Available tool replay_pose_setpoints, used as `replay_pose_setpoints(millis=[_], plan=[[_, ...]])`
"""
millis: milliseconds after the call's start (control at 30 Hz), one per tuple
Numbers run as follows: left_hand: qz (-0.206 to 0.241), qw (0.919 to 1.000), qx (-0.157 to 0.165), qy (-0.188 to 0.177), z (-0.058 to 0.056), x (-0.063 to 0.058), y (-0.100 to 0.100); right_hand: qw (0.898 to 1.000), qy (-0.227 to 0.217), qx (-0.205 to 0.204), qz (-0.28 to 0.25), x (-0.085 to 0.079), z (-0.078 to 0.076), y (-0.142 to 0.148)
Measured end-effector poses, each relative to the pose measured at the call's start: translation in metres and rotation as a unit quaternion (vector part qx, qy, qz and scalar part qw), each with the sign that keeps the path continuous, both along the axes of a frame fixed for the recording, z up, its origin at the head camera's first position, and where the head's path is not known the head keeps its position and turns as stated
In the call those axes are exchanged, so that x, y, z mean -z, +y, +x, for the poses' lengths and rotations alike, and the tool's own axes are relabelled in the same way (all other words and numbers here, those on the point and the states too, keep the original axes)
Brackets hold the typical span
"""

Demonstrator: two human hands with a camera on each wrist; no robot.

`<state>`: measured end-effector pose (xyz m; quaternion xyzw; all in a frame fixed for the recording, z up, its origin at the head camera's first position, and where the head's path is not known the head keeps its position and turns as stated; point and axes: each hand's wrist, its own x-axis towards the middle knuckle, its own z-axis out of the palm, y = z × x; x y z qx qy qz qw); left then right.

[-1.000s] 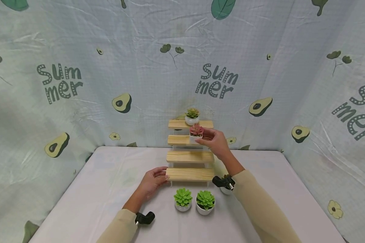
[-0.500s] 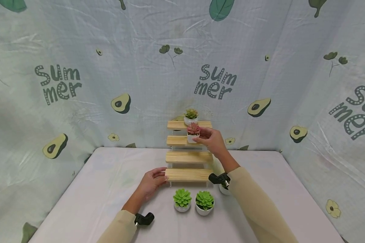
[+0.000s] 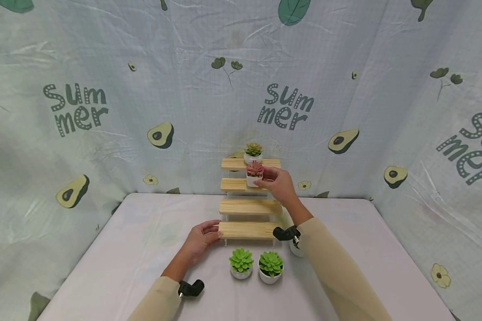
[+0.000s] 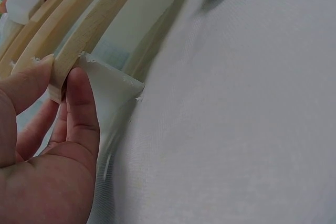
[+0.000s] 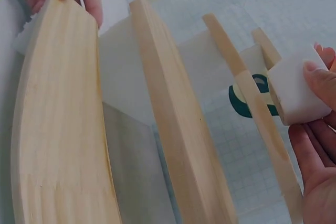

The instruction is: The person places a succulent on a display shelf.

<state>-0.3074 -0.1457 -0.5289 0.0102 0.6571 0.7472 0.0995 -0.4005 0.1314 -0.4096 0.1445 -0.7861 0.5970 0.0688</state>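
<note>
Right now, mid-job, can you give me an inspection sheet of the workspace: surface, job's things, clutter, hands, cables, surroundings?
Surface: pale table, stand on it.
Job's things: red plant upright at the third step up, contact with it unclear; top plant on the highest step; left green plant and right green plant in front of the stand; white pot partly hidden by the right arm.
Clutter: nothing seen.
Hands: left hand pinches the bottom step's left end; right hand holds the red plant's pot.
Cables: nothing seen.
Surroundings: printed backdrop behind and at both sides.
</note>
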Motion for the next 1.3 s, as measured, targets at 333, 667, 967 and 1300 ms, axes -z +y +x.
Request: replay_pose_setpoints(millis=[333, 667, 967, 1300], plan=[[0.0, 1.0, 0.007, 0.006, 0.0003, -0.001, -0.0003, 1.0, 0.003, 0.0, 0.03, 0.002, -0.0023, -0.001], [0.001, 0.9999, 0.006, 0.013, -0.0015, 0.0026, 0.0002, 0.999, 0.001, 0.003, 0.033, 0.0021, -0.0036, 0.0004], [0.001, 0.9999, 0.002, 0.012, -0.0032, 0.0034, -0.0005, 0.999, -0.003, 0.006, 0.039, 0.001, -0.0036, 0.0003], [-0.004, 1.0, -0.005, 0.0, -0.0042, 0.0028, -0.0001, 0.999, 0.001, 0.017, 0.048, 0.0023, -0.0039, -0.0015]])
